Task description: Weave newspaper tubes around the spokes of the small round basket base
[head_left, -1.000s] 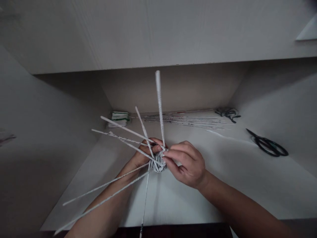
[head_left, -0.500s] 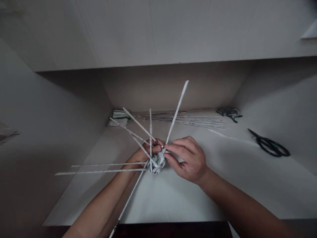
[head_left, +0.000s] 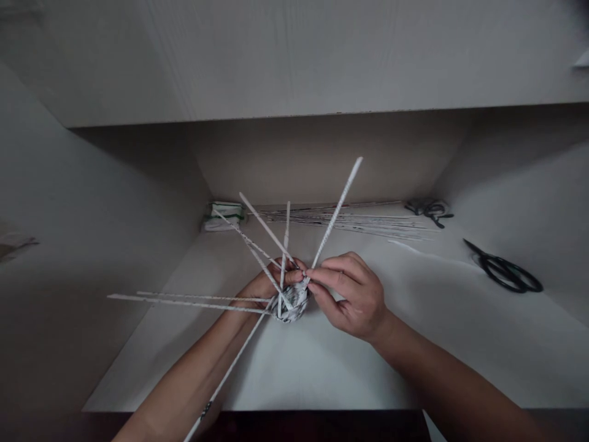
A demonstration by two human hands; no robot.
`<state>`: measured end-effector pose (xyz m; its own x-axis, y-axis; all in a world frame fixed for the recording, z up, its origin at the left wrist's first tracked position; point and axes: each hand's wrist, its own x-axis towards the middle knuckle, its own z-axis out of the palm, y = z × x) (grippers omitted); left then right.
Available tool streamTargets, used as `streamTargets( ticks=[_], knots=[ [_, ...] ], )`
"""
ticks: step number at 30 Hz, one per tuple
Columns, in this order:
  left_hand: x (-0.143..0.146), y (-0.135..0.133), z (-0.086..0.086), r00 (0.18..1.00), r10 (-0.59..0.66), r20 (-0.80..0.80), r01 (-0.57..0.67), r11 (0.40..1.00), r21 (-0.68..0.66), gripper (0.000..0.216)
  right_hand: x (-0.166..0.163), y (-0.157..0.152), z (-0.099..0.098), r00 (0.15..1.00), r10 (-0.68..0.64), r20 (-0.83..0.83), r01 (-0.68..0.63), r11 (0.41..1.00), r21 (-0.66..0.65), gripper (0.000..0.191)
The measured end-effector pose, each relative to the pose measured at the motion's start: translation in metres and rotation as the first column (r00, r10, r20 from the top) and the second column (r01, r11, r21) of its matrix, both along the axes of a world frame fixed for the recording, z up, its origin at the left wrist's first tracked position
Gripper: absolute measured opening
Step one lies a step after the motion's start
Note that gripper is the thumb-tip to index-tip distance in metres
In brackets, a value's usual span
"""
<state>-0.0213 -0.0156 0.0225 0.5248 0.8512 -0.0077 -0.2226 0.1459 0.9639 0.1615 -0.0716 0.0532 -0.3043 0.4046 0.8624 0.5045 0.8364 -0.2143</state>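
Note:
A small woven knot of rolled newspaper sits between my hands, with several thin white paper tubes sticking out of it like spokes. My left hand grips the woven piece from behind, thumb pressed on top of it. My right hand pinches one paper tube between thumb and forefinger right where it meets the weave. Two long tubes reach out to the left, and another runs down past my left forearm.
A bundle of spare paper tubes lies along the back of the white shelf. Black scissors rest at the right, a dark clip-like item behind them, and a small white-and-green packet in the back left corner.
The woven piece has been turned clockwise: the upright tube now leans right, and the left spokes have swung up to lie level. Both hands stay on it.

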Motion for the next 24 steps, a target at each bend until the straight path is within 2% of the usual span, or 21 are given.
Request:
streamTargets(
  ticks=[5,11,17,21,24],
  knots=[
    [-0.003,0.001,-0.003,0.999,-0.044,-0.006,0.044,0.999,-0.010,0.035,-0.003,-0.003,0.002,0.994,0.070,-0.085,-0.080,0.989,-0.127,0.035],
    [-0.005,0.002,-0.008,0.999,-0.045,0.010,0.045,0.999,-0.020,0.036,-0.004,-0.007,0.005,0.986,0.050,-0.157,-0.088,0.964,-0.250,0.032],
    [-0.005,0.007,-0.015,0.997,-0.054,0.046,0.052,0.998,0.041,0.034,-0.004,-0.008,0.005,0.993,-0.013,-0.114,-0.016,0.968,-0.250,0.028],
    [-0.003,0.011,-0.018,0.997,-0.074,0.035,0.071,0.993,0.093,0.032,-0.007,-0.008,0.001,0.994,-0.091,-0.060,0.077,0.977,-0.201,0.019],
    [-0.002,0.012,-0.019,0.997,-0.073,0.026,0.071,0.994,0.085,0.035,-0.007,-0.008,0.000,0.994,-0.095,-0.052,0.086,0.983,-0.165,0.015]
  ],
)
